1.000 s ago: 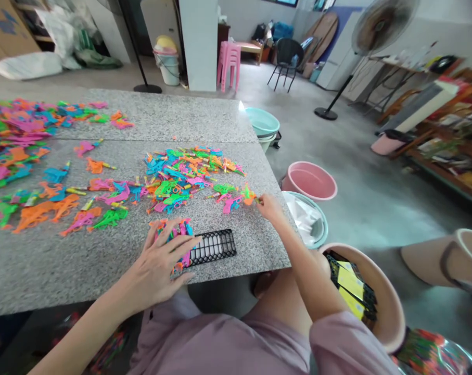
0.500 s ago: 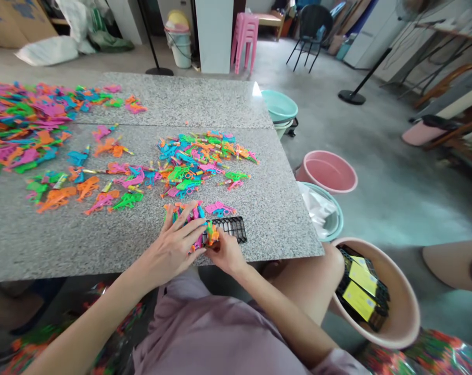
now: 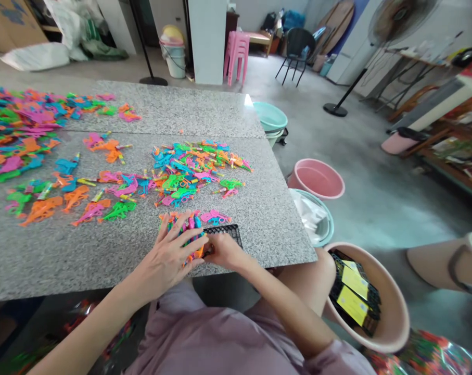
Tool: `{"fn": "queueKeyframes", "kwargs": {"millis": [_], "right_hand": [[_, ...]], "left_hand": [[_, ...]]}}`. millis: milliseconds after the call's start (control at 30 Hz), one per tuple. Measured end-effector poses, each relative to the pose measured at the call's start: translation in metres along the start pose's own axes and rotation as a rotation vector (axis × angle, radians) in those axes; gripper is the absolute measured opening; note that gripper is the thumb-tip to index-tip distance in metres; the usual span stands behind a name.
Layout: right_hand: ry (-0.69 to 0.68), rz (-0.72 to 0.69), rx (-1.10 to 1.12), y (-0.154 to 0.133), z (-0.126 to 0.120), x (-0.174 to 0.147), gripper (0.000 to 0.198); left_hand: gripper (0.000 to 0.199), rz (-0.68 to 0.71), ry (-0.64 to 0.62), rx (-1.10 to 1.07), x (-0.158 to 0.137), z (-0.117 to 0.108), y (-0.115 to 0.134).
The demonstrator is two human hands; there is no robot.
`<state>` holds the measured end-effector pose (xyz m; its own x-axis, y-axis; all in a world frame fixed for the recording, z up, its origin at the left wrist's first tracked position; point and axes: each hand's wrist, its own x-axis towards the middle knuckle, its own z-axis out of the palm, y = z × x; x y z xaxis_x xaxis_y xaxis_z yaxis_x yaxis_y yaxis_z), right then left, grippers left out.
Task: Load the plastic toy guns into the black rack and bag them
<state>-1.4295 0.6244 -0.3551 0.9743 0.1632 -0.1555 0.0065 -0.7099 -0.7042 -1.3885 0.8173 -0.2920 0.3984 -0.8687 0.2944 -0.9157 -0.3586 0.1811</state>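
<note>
A black plastic mesh basket point(image 3: 236, 230) lies near the table's front edge, its left part packed with a row of small, bright plastic toy guns point(image 3: 191, 224). My left hand point(image 3: 173, 250) rests over this row with its fingers stretched out and spread. At the right end of the row, my right hand point(image 3: 225, 251) is closed, thumb and fingers curled against an orange toy gun point(image 3: 199, 253); its fingertips are partly hidden. Just behind the basket lie pink and blue toy guns point(image 3: 216, 216).
A mixed pile of toy guns point(image 3: 192, 169) lies beyond my hands, with a larger heap point(image 3: 21, 125) at the far left of the speckled table point(image 3: 275, 219). Right of the table stand a pink basin point(image 3: 317, 177) and a beige tub point(image 3: 397, 312) holding black baskets and yellow cards.
My right hand has moved slightly left against the row, bringing the orange toy gun in beside the others. My left hand stays spread over the row. The view has shifted a little.
</note>
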Motion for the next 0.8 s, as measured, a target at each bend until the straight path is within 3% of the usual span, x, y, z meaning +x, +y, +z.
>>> {"fn": "queueKeyframes", "kwargs": {"millis": [133,233,300,367,433,533,633,733,800], "right_hand": [[0.194,0.081,-0.022,0.033,-0.040,0.021,0.035],[0.199,0.042,-0.011,0.053,-0.050,0.038,0.023],[0.239,0.023,0.013,0.059,-0.048,0.044,0.007],[0.316,0.017,0.042,0.056,-0.043,0.047,0.016],[0.340,-0.046,0.079,0.045,-0.039,0.050,0.019],[0.280,-0.221,0.105,0.022,-0.036,0.060,0.013],[0.202,-0.259,0.182,0.007,-0.037,0.071,0.013],[0.185,-0.249,0.236,0.010,-0.037,0.077,0.016],[0.228,-0.233,0.203,0.020,-0.038,0.076,0.018]], "left_hand": [[0.044,-0.052,-0.037,-0.041,-0.002,-0.003,0.004],[0.058,-0.096,-0.024,-0.206,-0.006,-0.020,0.001],[0.051,-0.164,0.093,-0.405,-0.007,-0.032,-0.010],[0.040,-0.299,0.259,-0.516,-0.001,-0.038,-0.028],[0.041,-0.424,0.334,-0.488,0.014,-0.035,-0.050],[0.050,-0.422,0.222,-0.467,0.041,-0.017,-0.083],[0.051,-0.390,0.081,-0.517,0.055,-0.005,-0.106],[0.050,-0.407,0.031,-0.506,0.049,-0.016,-0.121],[0.051,-0.458,0.068,-0.449,0.036,-0.040,-0.130]]}}
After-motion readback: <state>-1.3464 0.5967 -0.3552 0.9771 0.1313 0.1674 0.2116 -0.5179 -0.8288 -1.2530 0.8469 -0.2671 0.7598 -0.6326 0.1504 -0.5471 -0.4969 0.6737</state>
